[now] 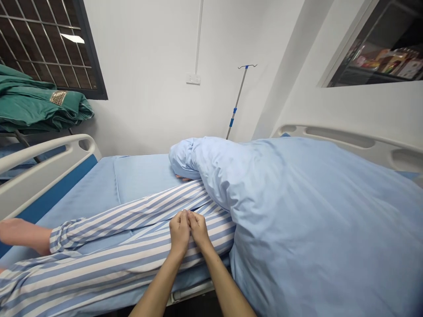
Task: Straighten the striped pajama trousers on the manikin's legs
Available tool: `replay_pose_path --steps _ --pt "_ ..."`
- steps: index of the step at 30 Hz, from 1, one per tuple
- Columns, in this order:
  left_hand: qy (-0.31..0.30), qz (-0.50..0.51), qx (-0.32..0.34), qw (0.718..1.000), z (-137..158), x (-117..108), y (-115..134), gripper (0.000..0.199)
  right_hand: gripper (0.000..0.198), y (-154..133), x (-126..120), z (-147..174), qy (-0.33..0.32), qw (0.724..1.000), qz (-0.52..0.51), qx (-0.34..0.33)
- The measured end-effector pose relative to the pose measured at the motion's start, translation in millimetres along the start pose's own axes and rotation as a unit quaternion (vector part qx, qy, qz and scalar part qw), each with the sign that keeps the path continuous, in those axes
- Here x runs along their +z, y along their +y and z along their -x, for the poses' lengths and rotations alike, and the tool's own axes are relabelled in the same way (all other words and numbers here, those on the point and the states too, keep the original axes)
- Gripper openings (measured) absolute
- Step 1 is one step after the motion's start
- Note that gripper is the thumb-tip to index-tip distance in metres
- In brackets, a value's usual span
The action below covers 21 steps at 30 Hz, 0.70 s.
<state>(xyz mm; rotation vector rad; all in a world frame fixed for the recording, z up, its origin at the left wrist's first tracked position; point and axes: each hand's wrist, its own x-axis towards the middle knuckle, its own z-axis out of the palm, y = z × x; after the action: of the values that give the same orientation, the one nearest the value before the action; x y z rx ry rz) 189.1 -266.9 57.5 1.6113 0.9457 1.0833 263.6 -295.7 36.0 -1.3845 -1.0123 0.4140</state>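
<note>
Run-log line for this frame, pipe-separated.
left hand: curled | right hand: curled, beside left hand | below: striped trousers, contact unclear | image right: blue quilt

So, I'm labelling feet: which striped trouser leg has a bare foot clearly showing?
The far trouser leg, nearer the wall: its foot shows past the cuff. The near trouser leg shows only a sliver of skin.
</note>
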Motion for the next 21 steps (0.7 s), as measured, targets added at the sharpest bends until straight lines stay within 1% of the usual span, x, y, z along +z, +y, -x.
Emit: replay_pose_path --steps 2,5,7,9,11,13,16,18,21 --pt "0.017 0.005 -0.012 1.000 0.2 10.0 -0.1 0.040 0.042 -1.2 -1.2 -0.1 0.013 1.000 -0.018 0.009" --pt "0.018 -0.093 -0.008 0.995 1.4 18.2 -11.6 0.036 0.041 -1.3 -1.0 0.7 0.037 0.999 -0.022 0.023" --pt "0.005 -0.151 0.001 0.989 2.3 19.5 -19.5 0.033 0.041 -0.2 0.2 1.9 0.044 0.998 -0.024 0.024" --pt "-0.001 -0.179 0.004 0.984 2.9 18.8 -23.2 0.033 0.041 0.9 1.2 2.5 0.050 0.998 -0.024 0.026" --pt "0.001 -0.197 0.002 0.980 3.0 17.7 -22.9 0.033 0.042 0.3 0.4 1.6 0.042 0.999 -0.014 0.029" --pt "0.003 -0.210 0.000 0.978 3.1 16.8 -20.6 0.033 0.043 -4.0 -3.5 -1.3 0.013 0.999 0.023 0.028" --pt "-0.015 -0.229 0.002 0.973 3.8 16.2 -18.3 0.033 0.044 -17.1 -15.1 -7.2 -0.015 0.992 0.123 0.005" --pt "-0.026 -0.237 0.008 0.971 4.4 16.2 -18.3 0.034 0.044 -25.0 -24.2 -10.2 -0.006 0.986 0.165 -0.018" --pt "-0.025 -0.238 0.014 0.971 5.0 16.6 -19.2 0.036 0.045 -23.9 -34.3 -10.9 0.018 0.985 0.168 -0.028"
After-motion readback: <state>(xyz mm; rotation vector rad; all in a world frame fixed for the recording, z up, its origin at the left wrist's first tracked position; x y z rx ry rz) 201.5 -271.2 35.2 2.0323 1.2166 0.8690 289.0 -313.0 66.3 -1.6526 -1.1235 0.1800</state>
